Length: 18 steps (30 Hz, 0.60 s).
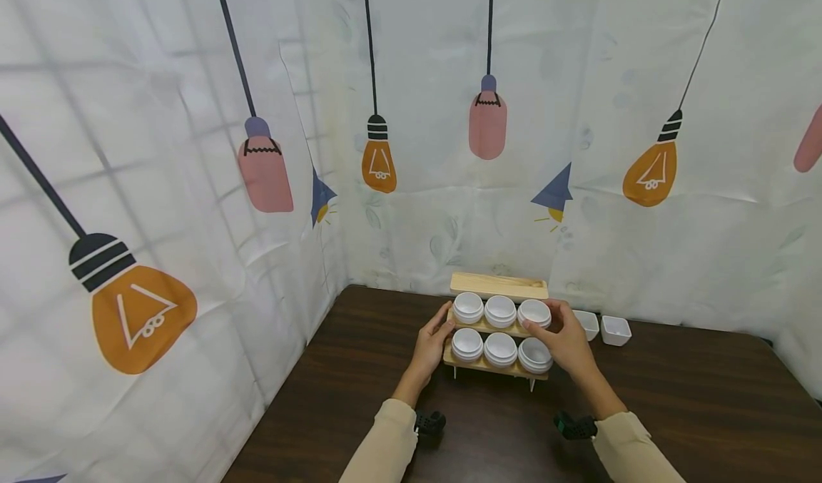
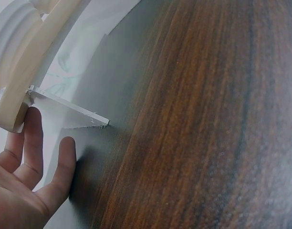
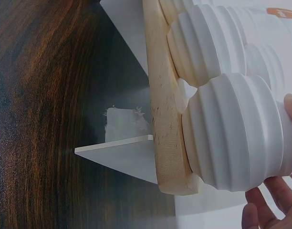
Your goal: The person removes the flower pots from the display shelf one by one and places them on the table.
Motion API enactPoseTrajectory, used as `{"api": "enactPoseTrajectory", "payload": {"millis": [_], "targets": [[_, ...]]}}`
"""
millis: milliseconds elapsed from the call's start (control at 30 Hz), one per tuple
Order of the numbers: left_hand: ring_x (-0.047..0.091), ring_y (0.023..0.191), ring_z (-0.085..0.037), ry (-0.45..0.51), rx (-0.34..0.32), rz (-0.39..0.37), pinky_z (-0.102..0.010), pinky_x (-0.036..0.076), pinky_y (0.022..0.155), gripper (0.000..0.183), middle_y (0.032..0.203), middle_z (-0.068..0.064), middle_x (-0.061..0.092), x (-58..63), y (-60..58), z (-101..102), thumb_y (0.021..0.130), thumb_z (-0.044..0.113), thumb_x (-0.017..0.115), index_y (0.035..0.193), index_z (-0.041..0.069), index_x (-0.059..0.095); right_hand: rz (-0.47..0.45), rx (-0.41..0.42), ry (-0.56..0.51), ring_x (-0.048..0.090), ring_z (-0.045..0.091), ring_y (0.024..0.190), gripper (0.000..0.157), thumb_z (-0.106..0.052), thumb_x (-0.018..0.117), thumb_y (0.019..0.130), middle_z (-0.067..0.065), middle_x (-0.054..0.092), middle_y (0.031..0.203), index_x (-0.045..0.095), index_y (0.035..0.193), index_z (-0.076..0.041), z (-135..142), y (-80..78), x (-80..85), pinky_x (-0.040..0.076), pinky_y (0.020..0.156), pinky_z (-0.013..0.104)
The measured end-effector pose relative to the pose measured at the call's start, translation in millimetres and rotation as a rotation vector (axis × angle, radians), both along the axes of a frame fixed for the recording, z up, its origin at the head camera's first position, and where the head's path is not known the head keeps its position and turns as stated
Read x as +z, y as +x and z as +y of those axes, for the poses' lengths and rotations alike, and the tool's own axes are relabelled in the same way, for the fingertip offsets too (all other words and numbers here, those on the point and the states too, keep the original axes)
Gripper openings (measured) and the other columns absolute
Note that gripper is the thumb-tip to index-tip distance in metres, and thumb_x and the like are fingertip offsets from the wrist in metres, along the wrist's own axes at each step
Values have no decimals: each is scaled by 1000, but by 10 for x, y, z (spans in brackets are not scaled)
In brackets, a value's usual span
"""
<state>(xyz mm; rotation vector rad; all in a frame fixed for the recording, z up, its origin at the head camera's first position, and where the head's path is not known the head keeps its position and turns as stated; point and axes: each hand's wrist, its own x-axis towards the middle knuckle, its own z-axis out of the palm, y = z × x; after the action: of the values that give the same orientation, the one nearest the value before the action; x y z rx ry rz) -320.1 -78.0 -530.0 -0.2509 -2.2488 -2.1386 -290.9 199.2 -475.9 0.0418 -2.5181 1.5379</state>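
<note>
A two-tier wooden rack (image 1: 497,370) on thin white legs carries two rows of ribbed white cups (image 1: 467,344). My left hand (image 1: 429,347) holds the rack's left end, its thumb over the upper tier's edge. In the left wrist view, its fingertips (image 2: 33,113) meet the underside of a wooden board (image 2: 34,62). My right hand (image 1: 568,340) is at the opposite end, thumb across the front of the upper right cup (image 1: 534,312) and fingers round its far side. A lower-row cup (image 3: 236,133) partly hides that hand in the right wrist view.
Behind the rack lies a long pale wooden tray (image 1: 497,284). Two small square white bowls, one partly behind my right hand (image 1: 586,324) and one farther right (image 1: 616,330), stand on the dark wooden table (image 1: 700,390). Printed curtains (image 1: 424,233) enclose the back and left.
</note>
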Motion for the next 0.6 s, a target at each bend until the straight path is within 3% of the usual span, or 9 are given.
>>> {"api": "enactPoseTrajectory", "payload": {"millis": [200,467,600], "targets": [[61,121,-18,-6,2,-6,-35,50,101,51,146,-9,60,3,2,-6,106,39,55,155,30,47,-7,5,-11,55,26,121,73,-45,76,92,17,59,138,45,145,-6,6,4,0,44,86,12],[61,123,-20,-6,3,-14,-41,49,105,51,145,-8,60,-4,-5,-6,105,40,56,155,32,46,-12,16,-25,55,28,123,73,-44,76,92,19,58,139,45,145,-5,8,34,23,44,86,11],[62,119,-18,-13,5,-14,-37,50,102,53,141,-8,63,-3,-13,-8,105,40,56,156,29,45,3,15,-26,56,25,120,71,-42,76,93,19,59,137,45,145,-5,16,22,15,44,85,11]]}}
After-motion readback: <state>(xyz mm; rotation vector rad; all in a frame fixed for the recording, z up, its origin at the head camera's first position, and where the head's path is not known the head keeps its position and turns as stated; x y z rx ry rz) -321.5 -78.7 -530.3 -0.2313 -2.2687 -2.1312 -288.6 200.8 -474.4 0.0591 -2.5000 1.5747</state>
